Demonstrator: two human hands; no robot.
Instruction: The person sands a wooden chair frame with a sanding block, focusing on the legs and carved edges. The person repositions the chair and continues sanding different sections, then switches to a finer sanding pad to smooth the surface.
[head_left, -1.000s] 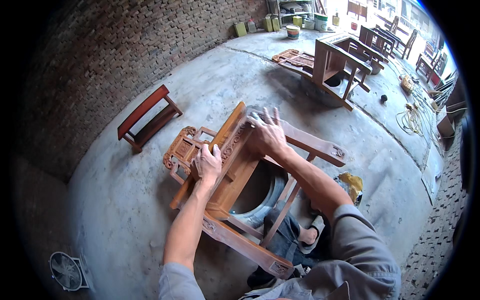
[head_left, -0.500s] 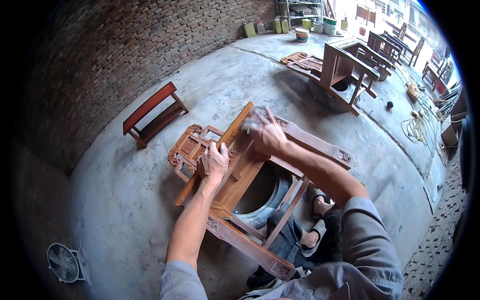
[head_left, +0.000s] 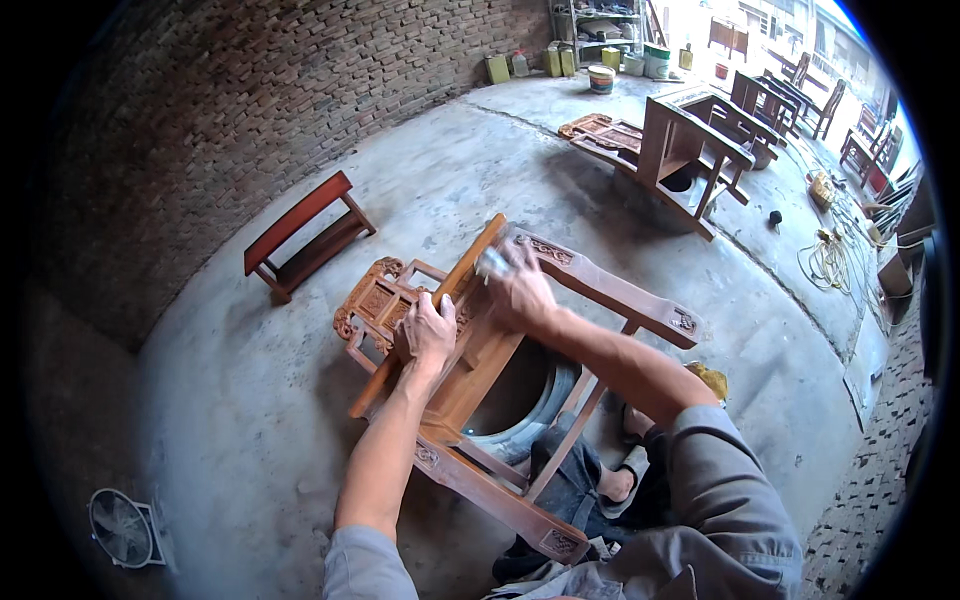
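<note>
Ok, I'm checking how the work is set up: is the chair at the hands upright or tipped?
The chair is tipped: its legs point sideways, not straight down, and its carved back lies beyond the left hand.

Grey sleeves [head_left: 725, 480] are covering the person's upper arms. The left forearm [head_left: 385, 455] is slanting up and slightly right; at its end, the left hand [head_left: 427, 335] is clasping firmly, knuckles up. The right forearm [head_left: 620, 365] is angling up and leftward, the right hand [head_left: 522, 292] blurring, its fingers hard to make out. Below, a foot [head_left: 616, 486] is showing between the arms.
</note>
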